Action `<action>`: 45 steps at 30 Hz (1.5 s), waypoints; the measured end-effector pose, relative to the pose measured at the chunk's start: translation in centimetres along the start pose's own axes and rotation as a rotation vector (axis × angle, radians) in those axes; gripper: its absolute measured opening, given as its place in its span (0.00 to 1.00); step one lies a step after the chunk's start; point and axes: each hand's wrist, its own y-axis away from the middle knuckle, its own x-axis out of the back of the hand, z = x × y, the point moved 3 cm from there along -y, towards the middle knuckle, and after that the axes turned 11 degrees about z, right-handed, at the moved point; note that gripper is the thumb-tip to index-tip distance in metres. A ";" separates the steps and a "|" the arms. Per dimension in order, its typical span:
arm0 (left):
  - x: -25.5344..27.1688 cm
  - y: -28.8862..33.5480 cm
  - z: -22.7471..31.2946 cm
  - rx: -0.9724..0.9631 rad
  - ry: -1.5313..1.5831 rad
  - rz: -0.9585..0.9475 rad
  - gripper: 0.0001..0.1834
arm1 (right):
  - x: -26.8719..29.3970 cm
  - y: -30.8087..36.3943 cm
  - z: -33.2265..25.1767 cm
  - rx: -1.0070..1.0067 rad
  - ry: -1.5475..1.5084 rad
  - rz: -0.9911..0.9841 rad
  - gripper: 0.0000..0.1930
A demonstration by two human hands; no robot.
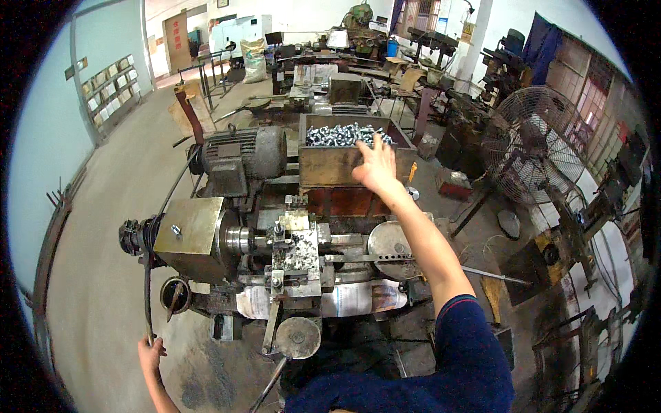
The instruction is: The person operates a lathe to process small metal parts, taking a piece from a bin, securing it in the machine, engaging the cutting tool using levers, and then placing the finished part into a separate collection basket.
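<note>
My right hand [376, 165] reaches over the near wall of a wooden box [329, 168], fingers apart and stretched toward the parts. Inside the box lies a heap of small shiny metal parts [337, 135]. At the lower left, my left hand [151, 352] is closed around the lower end of a long dark rod [147, 296], which runs up beside the machine's pulley. Between my arms stands a lathe-like machine with a spindle [237, 241] and a tool slide [296, 255] covered in metal chips. One small metal part [175, 230] rests on the headstock cover [189, 217].
An electric motor [244, 155] sits behind the headstock. A round metal disc [298, 338] and a handle bar [268, 385] stick out toward me. To the right are a large caged fan [533, 144] and a long thin rod [496, 274]. More machines stand behind the box.
</note>
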 end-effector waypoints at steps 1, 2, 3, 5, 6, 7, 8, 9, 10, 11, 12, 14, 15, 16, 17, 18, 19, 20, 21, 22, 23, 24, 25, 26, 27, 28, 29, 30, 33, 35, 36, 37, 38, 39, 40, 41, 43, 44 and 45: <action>-0.1 0.0 0.2 0.000 0.003 0.004 0.13 | -0.6 1.1 0.4 0.007 -0.091 -0.010 0.28; 0.4 0.4 0.1 0.010 -0.003 0.013 0.13 | -0.3 2.5 -0.2 0.037 -0.196 -0.064 0.27; 0.6 0.7 0.3 0.006 -0.002 0.020 0.13 | 0.2 4.0 -0.7 0.067 -0.300 -0.117 0.26; 0.9 1.3 1.0 -0.008 -0.001 0.022 0.13 | 1.5 7.0 0.1 0.064 -0.373 -0.133 0.22; 1.0 1.4 0.9 -0.015 0.026 0.020 0.13 | 1.7 8.7 1.5 0.047 -0.402 -0.115 0.22; 0.6 1.2 0.6 -0.029 0.055 0.002 0.13 | 2.7 10.6 3.7 0.020 -0.416 -0.093 0.22; 0.5 1.1 0.3 -0.041 0.073 -0.015 0.14 | 3.6 12.6 6.0 -0.074 -0.447 -0.119 0.22; -0.2 0.9 0.5 -0.023 0.107 -0.032 0.15 | 5.2 14.7 8.8 -0.179 -0.461 -0.139 0.22; -1.0 1.1 1.0 -0.009 0.134 -0.055 0.15 | 6.6 17.1 12.2 -0.217 -0.404 -0.104 0.22; -1.8 1.2 1.4 0.002 0.155 -0.087 0.16 | 8.1 19.9 15.2 -0.264 -0.341 -0.070 0.22; -2.0 1.0 0.9 0.067 0.156 -0.124 0.17 | 10.1 22.3 17.3 -0.488 -0.299 -0.137 0.22; -1.7 1.5 0.8 0.145 0.146 -0.125 0.21 | 14.0 27.7 22.5 -0.814 -0.076 -0.300 0.21; -1.4 2.5 1.3 0.160 0.144 -0.093 0.24 | 16.9 29.9 23.2 -0.847 -0.133 -0.077 0.22; -1.1 2.3 1.0 0.209 0.090 -0.204 0.27 | 18.9 33.6 26.1 -0.803 -0.026 -0.092 0.22; -1.9 3.0 2.5 0.240 0.057 -0.232 0.27 | 20.8 37.1 28.7 -1.094 -0.102 -0.205 0.23; -1.0 5.3 3.3 0.282 0.038 -0.215 0.28 | 22.0 39.4 30.3 -0.965 0.027 -0.158 0.22; -2.0 6.3 5.2 0.304 0.017 -0.233 0.29 | 24.8 44.1 32.3 -1.117 0.006 -0.014 0.17; -2.0 7.7 6.4 0.333 0.011 -0.216 0.29 | 26.9 48.1 34.0 -0.895 0.170 -0.102 0.14; -2.5 8.2 7.8 0.358 0.008 -0.200 0.30 | 29.5 52.8 35.5 -0.667 0.389 -0.161 0.11; -3.5 8.5 9.1 0.346 -0.018 -0.242 0.31 | 32.2 57.4 36.6 -0.450 0.605 -0.182 0.10; -3.9 9.3 10.1 0.338 -0.038 -0.261 0.32 | 33.5 57.3 35.3 -1.023 0.640 -0.307 0.11; -4.2 9.8 10.7 0.333 -0.055 -0.277 0.32 | 33.3 60.6 36.7 -1.247 0.723 -0.246 0.11; -4.5 9.4 10.6 0.332 -0.069 -0.282 0.32 | 33.9 62.9 37.4 -1.470 0.817 -0.175 0.12; -4.0 9.0 9.8 0.334 -0.082 -0.268 0.32 | 33.3 62.4 37.1 -1.461 0.767 -0.240 0.13; -3.4 8.5 8.8 0.337 -0.095 -0.254 0.32 | 32.5 61.9 36.4 -1.448 0.715 -0.306 0.14; -2.9 7.4 7.6 0.373 -0.110 -0.263 0.31 | 31.9 61.3 35.8 -1.437 0.667 -0.367 0.15; -2.1 6.0 6.4 0.410 -0.129 -0.272 0.31 | 31.2 61.9 35.9 -1.455 0.663 -0.398 0.16; -1.6 5.4 5.7 0.447 -0.148 -0.282 0.31 | 30.3 62.9 36.2 -1.474 0.661 -0.428 0.18; -2.8 8.2 8.1 0.315 -0.071 -0.228 0.30 | 28.6 62.2 35.7 -1.436 0.617 -0.598 0.21; -3.3 9.2 8.7 0.313 -0.074 -0.212 0.30 | 27.9 61.5 35.3 -1.377 0.631 -0.674 0.20; -3.1 9.2 8.7 0.321 -0.081 -0.208 0.30 | 27.5 61.4 35.7 -1.414 0.642 -0.712 0.22; -3.5 8.8 8.9 0.324 -0.096 -0.222 0.29 | 27.4 63.7 37.4 -1.387 0.644 -0.732 0.22; -4.0 8.4 8.8 0.332 -0.105 -0.241 0.29 | 27.1 68.0 40.5 -1.356 0.657 -0.753 0.23; -3.5 8.8 8.2 0.344 -0.114 -0.231 0.29 | 26.1 69.5 42.5 -1.300 0.654 -0.780 0.24; -2.9 9.3 8.2 0.348 -0.127 -0.212 0.29 | 25.3 67.8 41.6 -1.368 0.627 -0.740 0.23; -2.3 9.9 8.4 0.342 -0.139 -0.194 0.29 | 25.5 62.3 38.1 -1.439 0.598 -0.697 0.23; -2.6 9.2 8.5 0.339 -0.167 -0.222 0.29 | 26.9 59.9 36.3 -1.539 0.615 -0.617 0.24; -2.7 9.1 8.6 0.332 -0.183 -0.226 0.29 | 26.8 61.1 37.0 -1.553 0.632 -0.594 0.24; -2.9 8.9 8.5 0.329 -0.195 -0.230 0.29 | 26.7 62.1 37.7 -1.566 0.648 -0.572 0.24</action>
